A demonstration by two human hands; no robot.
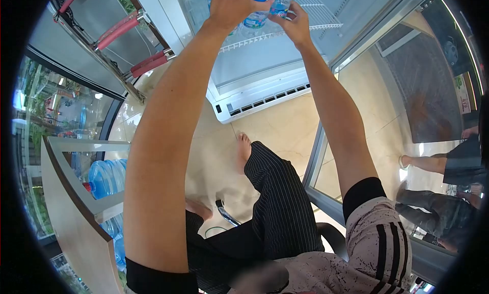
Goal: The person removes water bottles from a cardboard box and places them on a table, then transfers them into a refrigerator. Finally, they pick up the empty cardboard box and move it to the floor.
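Both my arms reach up into a white glass-door fridge, where small clear water bottles with blue caps stand on a wire shelf [317, 10]. My left hand [232, 8] is closed at the nearer water bottle [255, 19], its thumb lying across the bottle just below the cap. The top of this hand is cut off by the frame edge. With thumb and fingers on either side, my right hand [296, 25] grips a second water bottle [279, 4] beside it. More bottles are partly hidden behind my left hand.
The open glass door [367, 116] stands at my right, with people's legs visible through or in it. A vented fridge base [265, 101] lies below the shelf. Large blue water jugs [108, 178] sit in a stand [76, 212] at left, near a pink-padded rack [118, 32].
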